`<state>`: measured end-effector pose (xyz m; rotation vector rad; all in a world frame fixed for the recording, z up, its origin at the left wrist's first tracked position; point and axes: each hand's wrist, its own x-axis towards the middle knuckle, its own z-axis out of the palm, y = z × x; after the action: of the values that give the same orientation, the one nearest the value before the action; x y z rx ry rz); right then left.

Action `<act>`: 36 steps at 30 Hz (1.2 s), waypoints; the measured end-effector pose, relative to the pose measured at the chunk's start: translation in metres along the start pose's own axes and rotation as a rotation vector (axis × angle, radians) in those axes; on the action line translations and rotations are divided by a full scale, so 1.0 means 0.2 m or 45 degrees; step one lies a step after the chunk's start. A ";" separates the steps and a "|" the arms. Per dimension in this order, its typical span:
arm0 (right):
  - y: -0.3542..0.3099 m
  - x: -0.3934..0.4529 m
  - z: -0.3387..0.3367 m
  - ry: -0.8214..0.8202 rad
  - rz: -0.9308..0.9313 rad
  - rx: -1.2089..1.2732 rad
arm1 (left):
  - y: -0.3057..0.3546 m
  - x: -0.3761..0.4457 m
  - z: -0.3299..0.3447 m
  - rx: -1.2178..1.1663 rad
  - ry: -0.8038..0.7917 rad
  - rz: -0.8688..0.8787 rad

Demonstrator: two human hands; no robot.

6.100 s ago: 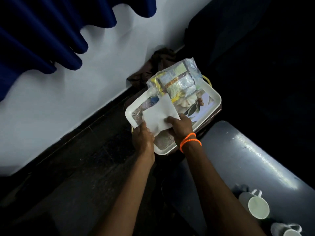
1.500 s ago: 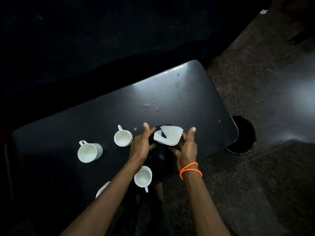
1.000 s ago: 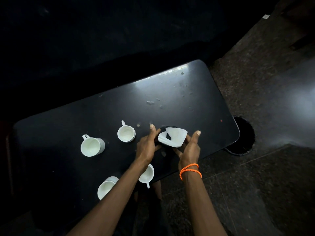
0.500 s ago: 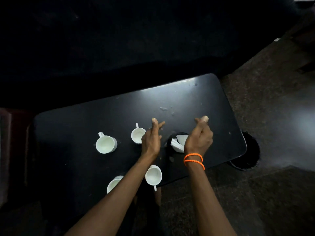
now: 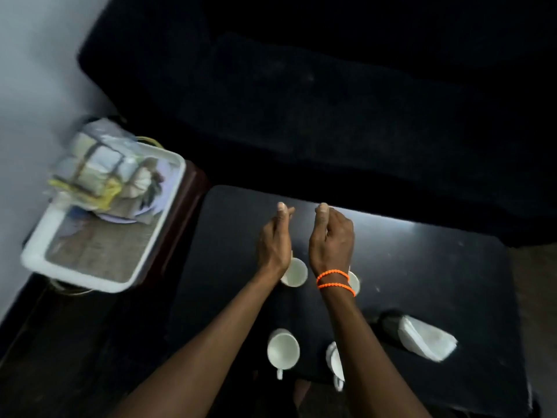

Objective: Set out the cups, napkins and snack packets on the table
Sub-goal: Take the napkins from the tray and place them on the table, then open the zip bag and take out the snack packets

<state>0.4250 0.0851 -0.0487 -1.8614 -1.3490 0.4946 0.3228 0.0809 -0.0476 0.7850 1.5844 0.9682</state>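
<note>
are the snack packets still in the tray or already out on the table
In the tray. The bagged snack packets sit at the far end of the white tray, left of the black table, which holds only cups and napkins.

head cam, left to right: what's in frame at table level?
White tray holding the bag of snack packets → left hand → right hand → napkins in the dark holder. Cups overlap the arms, so omitted.
</note>
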 end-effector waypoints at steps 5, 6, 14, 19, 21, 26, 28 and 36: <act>-0.34 -0.01 0.39 -0.258 -0.224 0.113 | 0.06 0.16 -0.49 -0.087 0.245 -0.020; -0.40 -0.03 0.47 -0.307 -0.255 0.129 | 0.06 0.19 -0.58 -0.097 0.290 -0.015; -0.86 -0.12 1.08 -0.740 -0.398 0.232 | 0.10 0.48 -1.25 -0.123 0.587 0.028; -1.06 -0.16 1.44 -1.078 -0.602 0.001 | 0.14 0.73 -1.71 0.546 0.808 0.050; -1.13 -0.15 1.56 -1.119 -0.692 -0.095 | 0.15 0.83 -1.88 0.811 0.911 0.049; -1.18 -0.14 1.73 -1.140 -0.693 -0.188 | 0.21 1.00 -2.16 1.073 0.770 -0.129; -1.17 -0.16 1.76 -1.115 -0.635 -0.166 | 0.22 1.04 -2.20 1.076 0.612 -0.229; -1.12 -0.24 1.70 -1.016 -0.172 0.145 | 0.24 1.01 -2.17 0.450 0.703 -0.147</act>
<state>0.0327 0.1949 -0.0958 -1.5062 -1.8787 1.3015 -0.1446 0.1975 -0.0508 0.6835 2.2991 0.8741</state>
